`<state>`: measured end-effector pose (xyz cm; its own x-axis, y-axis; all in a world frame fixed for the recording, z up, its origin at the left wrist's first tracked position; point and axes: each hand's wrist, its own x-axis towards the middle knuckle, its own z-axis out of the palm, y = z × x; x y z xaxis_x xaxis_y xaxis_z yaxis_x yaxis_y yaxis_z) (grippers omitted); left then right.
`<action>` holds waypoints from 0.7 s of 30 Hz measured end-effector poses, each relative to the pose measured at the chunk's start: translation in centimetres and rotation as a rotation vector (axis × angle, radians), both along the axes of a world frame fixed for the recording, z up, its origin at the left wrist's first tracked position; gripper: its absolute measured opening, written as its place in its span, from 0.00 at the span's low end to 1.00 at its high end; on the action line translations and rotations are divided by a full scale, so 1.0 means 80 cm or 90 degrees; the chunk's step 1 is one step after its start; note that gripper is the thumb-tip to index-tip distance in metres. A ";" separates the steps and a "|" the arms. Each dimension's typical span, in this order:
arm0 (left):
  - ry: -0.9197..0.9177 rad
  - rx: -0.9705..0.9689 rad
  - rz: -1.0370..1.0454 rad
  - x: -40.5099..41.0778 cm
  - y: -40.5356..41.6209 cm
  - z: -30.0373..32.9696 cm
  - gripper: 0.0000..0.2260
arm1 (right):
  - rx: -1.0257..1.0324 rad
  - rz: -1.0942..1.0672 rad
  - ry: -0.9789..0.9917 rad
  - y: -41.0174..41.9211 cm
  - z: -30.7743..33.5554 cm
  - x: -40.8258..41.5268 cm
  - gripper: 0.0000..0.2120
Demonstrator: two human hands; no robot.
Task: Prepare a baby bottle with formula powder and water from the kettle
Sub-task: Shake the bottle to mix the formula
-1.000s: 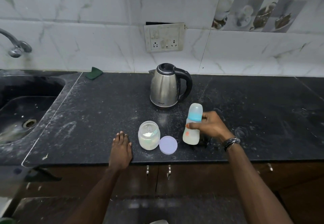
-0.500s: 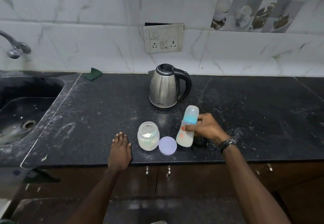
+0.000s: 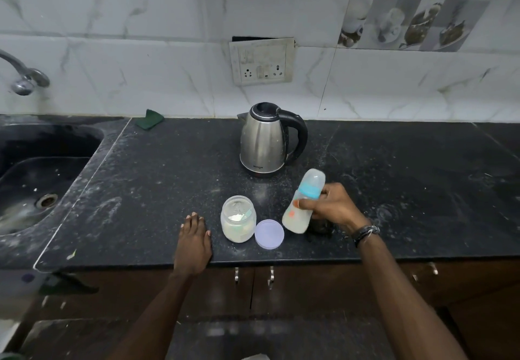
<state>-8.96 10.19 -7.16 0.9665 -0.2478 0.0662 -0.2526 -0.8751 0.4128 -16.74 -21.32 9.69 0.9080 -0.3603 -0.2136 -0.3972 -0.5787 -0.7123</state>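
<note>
My right hand [image 3: 330, 207] grips a baby bottle [image 3: 302, 204] with a blue collar and clear cap. The bottle holds milky liquid and leans with its top to the right, its base just above the counter. An open glass jar of formula powder [image 3: 238, 218] stands to its left, a scoop inside. The jar's lilac lid [image 3: 269, 233] lies flat between jar and bottle. A steel kettle [image 3: 266, 140] with a black handle stands behind them, lid shut. My left hand [image 3: 194, 240] rests flat on the counter edge, left of the jar, holding nothing.
The black stone counter [image 3: 408, 176] is dusted with powder. A dark sink [image 3: 36, 185] with a tap [image 3: 24, 78] lies at the left. A green scrub pad [image 3: 149, 118] sits by the wall. A socket plate [image 3: 261, 61] is above the kettle. Cabinet doors below.
My right hand has tipped the bottle from upright to a lean and shifted it slightly left, with the milky liquid moving inside. My left hand has stayed in place.
</note>
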 end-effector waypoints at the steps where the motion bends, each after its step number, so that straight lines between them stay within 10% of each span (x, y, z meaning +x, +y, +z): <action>1: 0.003 0.000 0.002 -0.001 0.000 -0.001 0.21 | 0.002 -0.026 -0.020 -0.001 0.001 0.003 0.18; 21: 0.005 -0.003 0.001 0.001 0.001 -0.002 0.21 | 0.040 -0.036 -0.011 -0.003 0.004 0.000 0.18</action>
